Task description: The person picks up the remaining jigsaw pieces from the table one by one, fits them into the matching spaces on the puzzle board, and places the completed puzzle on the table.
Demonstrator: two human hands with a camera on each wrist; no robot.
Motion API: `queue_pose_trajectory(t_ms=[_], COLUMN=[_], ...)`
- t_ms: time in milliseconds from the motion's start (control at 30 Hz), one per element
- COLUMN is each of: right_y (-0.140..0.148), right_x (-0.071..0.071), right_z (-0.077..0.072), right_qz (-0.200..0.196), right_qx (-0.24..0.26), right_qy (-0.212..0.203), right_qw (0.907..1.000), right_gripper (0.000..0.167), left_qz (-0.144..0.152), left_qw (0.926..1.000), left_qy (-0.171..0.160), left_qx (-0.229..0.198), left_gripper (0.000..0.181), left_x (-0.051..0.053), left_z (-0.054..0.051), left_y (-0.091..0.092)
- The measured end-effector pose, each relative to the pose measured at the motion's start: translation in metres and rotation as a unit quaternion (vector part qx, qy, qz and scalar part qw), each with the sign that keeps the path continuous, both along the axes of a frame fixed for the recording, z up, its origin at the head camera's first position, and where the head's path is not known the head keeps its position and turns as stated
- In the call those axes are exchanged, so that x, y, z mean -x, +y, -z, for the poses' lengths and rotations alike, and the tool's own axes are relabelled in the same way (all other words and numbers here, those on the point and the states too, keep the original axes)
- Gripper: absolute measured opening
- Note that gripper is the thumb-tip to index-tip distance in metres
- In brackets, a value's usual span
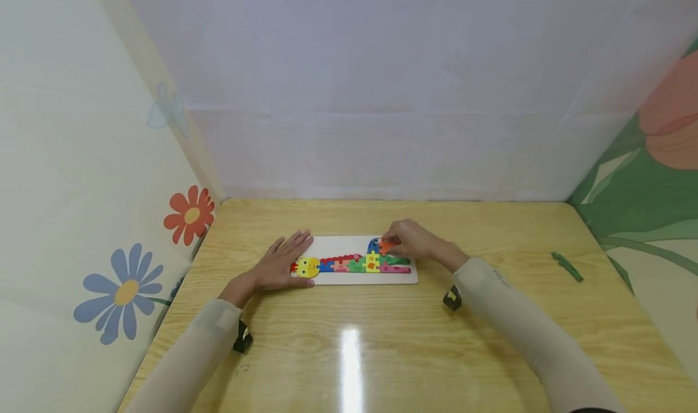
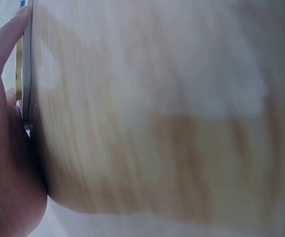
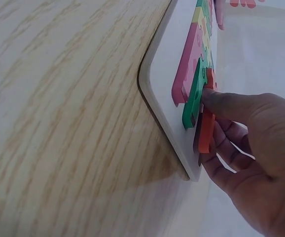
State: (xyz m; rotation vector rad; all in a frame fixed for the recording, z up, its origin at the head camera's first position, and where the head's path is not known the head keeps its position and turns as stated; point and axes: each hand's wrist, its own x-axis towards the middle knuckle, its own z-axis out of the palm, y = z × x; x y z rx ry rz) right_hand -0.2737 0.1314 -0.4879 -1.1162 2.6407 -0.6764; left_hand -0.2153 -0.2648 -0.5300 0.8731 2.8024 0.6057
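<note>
A white puzzle board bears a colourful giraffe of interlocking pieces, its yellow head piece at the left end. My left hand rests over that end, fingers spread along the far side and thumb on the near edge. At the board's right end, my right hand pinches an orange puzzle piece between thumb and fingers. In the right wrist view this piece stands slightly raised beside a green leg piece and a pink leg piece. The left wrist view shows the left thumb along the board's edge.
A long green piece lies apart on the wooden table, to the right. White cloth hangs behind the table, and flower-printed panels stand at both sides. A dark wrist device hangs below the right wrist.
</note>
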Motion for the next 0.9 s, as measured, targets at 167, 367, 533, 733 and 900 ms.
queue_pose_trajectory(t_ms=[167, 367, 533, 733, 900], right_y=[-0.0004, -0.0003, 0.0003, 0.0008, 0.0022], right_x=[0.0009, 0.0027, 0.0034, 0.0027, 0.002], right_z=[0.0009, 0.0033, 0.0042, 0.0029, 0.0022], right_qz=[0.008, 0.01, 0.006, -0.001, -0.003], right_qx=[-0.002, -0.004, -0.001, -0.001, 0.0], right_qy=[-0.009, -0.011, -0.008, -0.005, -0.009], right_qw=[0.9999, 0.9999, 0.9999, 1.0, 1.0], right_gripper=[0.035, 0.035, 0.036, 0.035, 0.035], left_qz=[-0.002, -0.007, -0.008, -0.01, -0.008], left_qw=[0.9999, 0.9995, 0.9994, 0.9993, 0.9994], left_qy=[-0.002, -0.01, -0.02, -0.021, -0.016], left_qx=[0.012, 0.028, 0.028, 0.03, 0.03], left_gripper=[0.113, 0.112, 0.114, 0.114, 0.114], left_x=[-0.0013, -0.0009, -0.0011, -0.0009, -0.0012], left_z=[-0.0063, -0.0064, -0.0063, -0.0056, -0.0059], left_y=[0.0015, 0.0025, 0.0021, 0.002, 0.002])
